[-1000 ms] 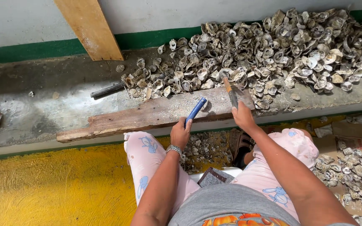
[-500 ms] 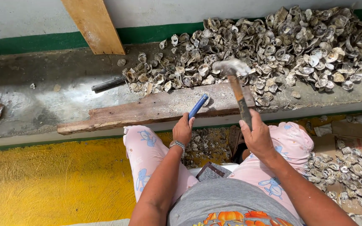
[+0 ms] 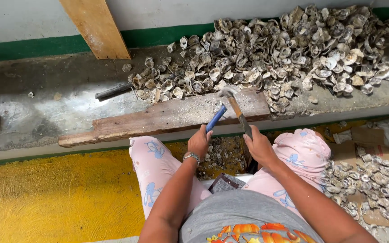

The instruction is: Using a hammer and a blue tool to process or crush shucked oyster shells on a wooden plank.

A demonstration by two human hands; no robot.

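Your right hand (image 3: 258, 146) grips a hammer (image 3: 236, 108), its blurred head over the plank (image 3: 158, 119). Your left hand (image 3: 199, 141) is closed around a blue-handled tool (image 3: 215, 118), apparently touching the plank, beside the shell heap (image 3: 284, 49).

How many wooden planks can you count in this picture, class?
2: one worn plank lies flat on the concrete ledge in front of the hands; one pale plank leans against the wall, upper left. Others may lie hidden under the shell pile.

1. There is one view only, from the person's head, looking steeply down and forward.
2. It is near: the lap fills the lower centre, the concrete ledge (image 3: 46, 117) crosses the upper half of the frame.
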